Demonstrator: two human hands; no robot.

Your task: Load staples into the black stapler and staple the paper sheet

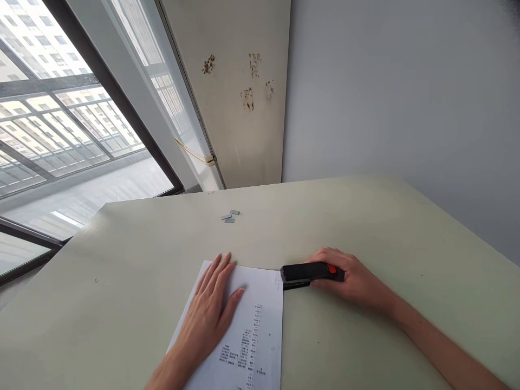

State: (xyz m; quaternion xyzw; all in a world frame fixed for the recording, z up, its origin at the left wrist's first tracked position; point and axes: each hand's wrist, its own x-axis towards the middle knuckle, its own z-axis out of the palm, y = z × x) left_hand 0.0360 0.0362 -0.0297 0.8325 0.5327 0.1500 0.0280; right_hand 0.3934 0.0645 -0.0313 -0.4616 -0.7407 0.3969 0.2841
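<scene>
Left hand (211,311) flat on paper (252,336), right hand (353,279) on stapler (311,273)

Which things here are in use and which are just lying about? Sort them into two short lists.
In use:
- printed paper, under the flat left hand
- black stapler, gripped by the right hand, mouth at the paper's top right corner

Lying about:
- staple strips, further back on the table, untouched

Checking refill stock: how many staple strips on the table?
3, clustered on the table beyond the paper: staple strips at and. None appear hidden.
</scene>
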